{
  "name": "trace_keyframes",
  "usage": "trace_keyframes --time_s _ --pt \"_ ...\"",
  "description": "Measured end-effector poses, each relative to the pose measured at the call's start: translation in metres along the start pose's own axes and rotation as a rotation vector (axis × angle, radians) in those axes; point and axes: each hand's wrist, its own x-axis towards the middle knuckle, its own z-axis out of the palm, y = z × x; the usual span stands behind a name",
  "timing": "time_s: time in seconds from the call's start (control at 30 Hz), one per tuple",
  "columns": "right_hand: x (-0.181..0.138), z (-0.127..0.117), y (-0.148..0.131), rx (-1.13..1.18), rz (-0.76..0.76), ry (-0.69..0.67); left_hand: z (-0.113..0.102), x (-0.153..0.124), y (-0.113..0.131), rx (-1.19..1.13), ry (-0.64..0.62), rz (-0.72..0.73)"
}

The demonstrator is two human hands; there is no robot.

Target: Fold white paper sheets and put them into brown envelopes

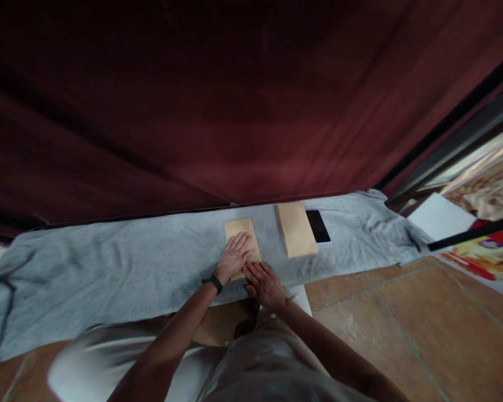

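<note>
Grey cloth (109, 268) lies spread along the floor (402, 312) at the foot of a dark red curtain (235, 100), and it carries all we work with. We press a tan envelope (240, 230) flat near the cloth's near edge, about midway along its length. Our left hand (233, 257) lies open on the envelope's lower half, palm down, fingers spread, closed around nothing. Our right hand (265, 285) rests just beside it at the envelope's near right corner, also flat and open, its fingertips at the paper's edge and its heel on the cloth.

To do this well, we judge that the left palm should keep the envelope pinned so it cannot slide on the soft cloth, while the right fingers run along the edge with even pressure. The cloth gives underneath, so a firm, slow stroke would suit better than a quick one, and any wrinkle beneath the paper ought to be smoothed first.

Counting: we see two envelopes, the one under our hands and a second envelope (295, 229) lying apart to its right, nearer the cloth's far edge. One phone (318, 225) lies touching that second envelope's right side, screen dark. One white sheet (304, 295) pokes out from under our right wrist at the cloth's near edge. One black band (213, 282) sits on our left wrist.
</note>
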Motion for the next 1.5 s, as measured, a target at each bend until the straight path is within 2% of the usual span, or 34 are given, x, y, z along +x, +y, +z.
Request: trace_keyframes --time_s 0.23,0.47,0.57,0.77,0.97,1.17,1.33,1.5 --pt "0.000 0.001 -0.001 -0.001 0.006 0.015 0.003 -0.002 -0.001 0.013 0.000 0.045" --pt "-0.001 -0.001 -0.003 -0.005 0.006 0.010 -0.001 0.038 -0.009 -0.027 0.045 -0.010" --pt "-0.001 -0.001 -0.002 -0.010 0.010 -0.004 0.003 0.053 -0.014 -0.026 0.005 0.000" --pt "0.000 -0.003 -0.003 0.008 0.023 -0.031 0.013 0.055 -0.019 -0.023 -0.029 0.039" --pt "0.001 -0.009 -0.006 0.015 0.042 -0.031 0.011 0.044 -0.016 -0.044 -0.063 0.118" --pt "-0.013 -0.008 -0.010 -0.003 0.119 0.011 0.004 0.022 -0.014 -0.079 -0.128 0.238" --pt "-0.017 -0.010 -0.011 -0.027 0.143 -0.005 0.001 -0.010 -0.012 -0.105 -0.149 0.311" --pt "-0.015 -0.013 -0.009 -0.031 0.153 -0.029 -0.006 -0.057 -0.005 -0.097 -0.081 0.326"
